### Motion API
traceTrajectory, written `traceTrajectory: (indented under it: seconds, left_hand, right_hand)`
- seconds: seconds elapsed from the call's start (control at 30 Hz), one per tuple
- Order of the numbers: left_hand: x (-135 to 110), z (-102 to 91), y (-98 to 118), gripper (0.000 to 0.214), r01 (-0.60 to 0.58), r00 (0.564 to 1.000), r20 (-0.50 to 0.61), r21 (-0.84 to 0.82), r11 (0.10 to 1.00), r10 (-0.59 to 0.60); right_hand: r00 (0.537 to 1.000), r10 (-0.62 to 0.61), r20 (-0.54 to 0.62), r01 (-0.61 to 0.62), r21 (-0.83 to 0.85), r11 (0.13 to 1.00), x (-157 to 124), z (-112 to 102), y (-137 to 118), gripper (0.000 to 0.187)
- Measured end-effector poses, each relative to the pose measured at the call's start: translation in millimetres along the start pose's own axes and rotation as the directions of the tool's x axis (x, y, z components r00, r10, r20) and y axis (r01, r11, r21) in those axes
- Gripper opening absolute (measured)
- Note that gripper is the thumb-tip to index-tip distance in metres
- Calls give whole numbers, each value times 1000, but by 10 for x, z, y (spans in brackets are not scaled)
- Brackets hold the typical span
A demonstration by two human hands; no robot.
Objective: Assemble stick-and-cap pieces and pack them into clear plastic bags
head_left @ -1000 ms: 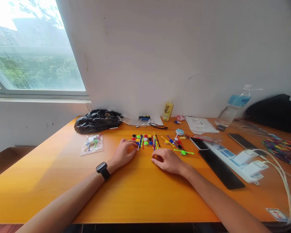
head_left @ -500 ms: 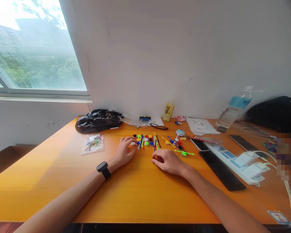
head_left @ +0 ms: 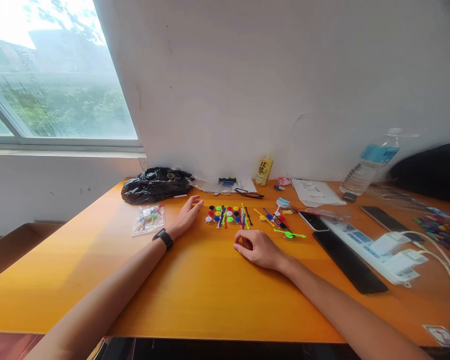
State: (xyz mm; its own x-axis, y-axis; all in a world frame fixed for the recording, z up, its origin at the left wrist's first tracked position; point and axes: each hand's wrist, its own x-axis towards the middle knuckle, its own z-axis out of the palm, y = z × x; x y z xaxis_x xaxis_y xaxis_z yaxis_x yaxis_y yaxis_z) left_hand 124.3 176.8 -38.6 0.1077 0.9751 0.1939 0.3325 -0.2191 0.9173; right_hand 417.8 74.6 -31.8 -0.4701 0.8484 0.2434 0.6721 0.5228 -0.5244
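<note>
My left hand (head_left: 188, 215), with a black watch (head_left: 164, 238) on its wrist, rests left of the small parts. Its fingers are stretched out and hold nothing. My right hand (head_left: 258, 248) lies curled on the table in front of them, thumb close to the bent fingers, nothing visible in it. Coloured round discs (head_left: 230, 213) stand in rows between and beyond the hands. Thin plastic arrows (head_left: 243, 216) in several colours lie across and beside the discs. To their right are arrow spinners, a green spinner (head_left: 289, 234) nearest my right hand.
A clear bag of parts (head_left: 149, 220) and a black plastic bag (head_left: 155, 186) lie left. Toward the wall stand a yellow bottle (head_left: 264, 171) and a tilted water bottle (head_left: 369, 165). Phones, a power strip (head_left: 363, 250) with chargers, and cables crowd the right side.
My left hand has moved left and away from the discs, uncovering the left end of the rows. My right hand stays curled in nearly the same place. The view has shifted slightly.
</note>
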Motion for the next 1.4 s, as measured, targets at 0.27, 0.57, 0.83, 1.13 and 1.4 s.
traceTrajectory:
  seconds: [0.27,0.57,0.83,1.13,1.4]
  left_hand:
    - [573,93,-58,57,37,990,-133,-116,993,-53]
    - [938,71,-227,68,163,977,-96,-232,959,-189]
    - [889,104,-224,46,128,956,-226,-255,958,-188]
    - [940,-51,183,46,46,959,-259,-249,967,-112]
    - [874,-305,664,34,-163,881,-452,-10,987,141]
  right_hand:
    - [999,34,5,-34,8,999,0,23,10,7]
    - [999,42,28,-43,25,999,-1,8,18,8]
    - [998,35,50,-37,34,999,-4,-37,18,8]
    - [998,-1,59,-1,37,999,-5,-63,48,7]
    - [997,9,77,-11,30,999,-13,-95,35,8]
